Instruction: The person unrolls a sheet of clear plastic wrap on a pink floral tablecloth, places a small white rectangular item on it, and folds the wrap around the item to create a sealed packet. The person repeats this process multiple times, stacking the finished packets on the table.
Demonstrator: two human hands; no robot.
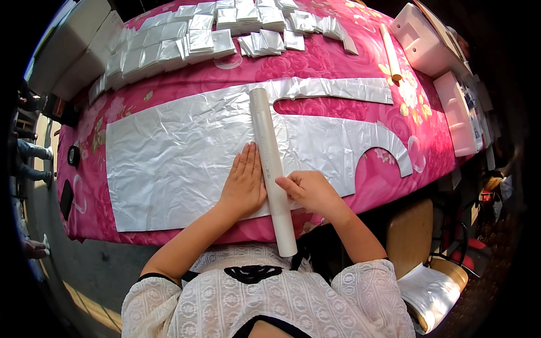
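A thin, silvery-white plastic sheet [180,152], shaped like an apron with curved cut-outs and long strips at its right end, lies creased across the table. Over it rests a pale, straight tube [270,152], its near end jutting past the table edge toward my body. My left hand [244,177] presses flat on the plastic, fingers together and stretched out, alongside the tube's left side. On the other side, my right hand [309,191] has its fingers curled in, with the thumb reaching onto the tube. Whatever those curled fingers hold, if anything, is hidden.
A pink flowered cloth [315,65] covers the table. Many folded silvery packets [160,53] are stacked along the far side. Another tube [390,50] lies far right by white foam boxes [420,42]. A roll of black tape [73,155] sits at the left edge; a chair [411,236] stands right.
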